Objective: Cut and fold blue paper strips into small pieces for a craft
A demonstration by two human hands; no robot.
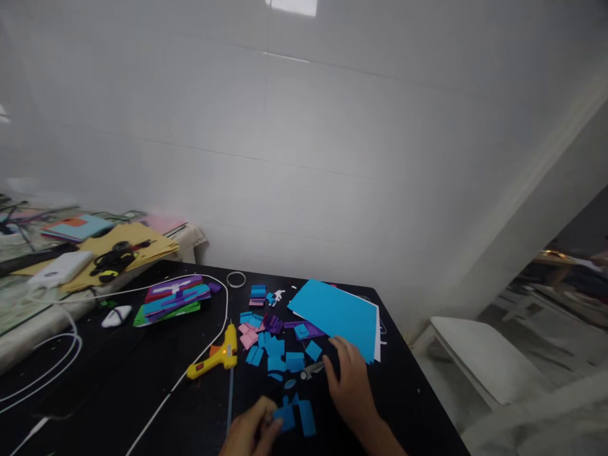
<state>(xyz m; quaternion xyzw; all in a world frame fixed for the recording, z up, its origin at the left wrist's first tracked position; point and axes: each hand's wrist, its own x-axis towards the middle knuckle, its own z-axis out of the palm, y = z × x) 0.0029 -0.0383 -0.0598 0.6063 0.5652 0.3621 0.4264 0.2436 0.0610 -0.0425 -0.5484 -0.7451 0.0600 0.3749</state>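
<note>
My left hand (pixel 254 429) is at the front of the black table, thumb and fingers closed on the edge of a small blue paper piece (pixel 285 418). Just right of it lies a blue strip (pixel 307 418). My right hand (pixel 349 383) hangs over the table with thumb and fingers apart and nothing visible in them. Beside its thumb lies a grey tool (pixel 312 370), perhaps a cutter; its kind is not clear. Several cut blue pieces (pixel 274 346), some pink pieces (pixel 248 337) and purple scraps (pixel 273 323) are scattered beyond both hands.
A yellow glue gun (pixel 216 356) lies on the left, near a white cable (pixel 175 387). Blue sheets (pixel 337 313) are at the right back. A colored stack (pixel 175 301), a ring (pixel 236 279) and a white case (pixel 116 316) sit farther left. A white chair (pixel 484 354) stands right.
</note>
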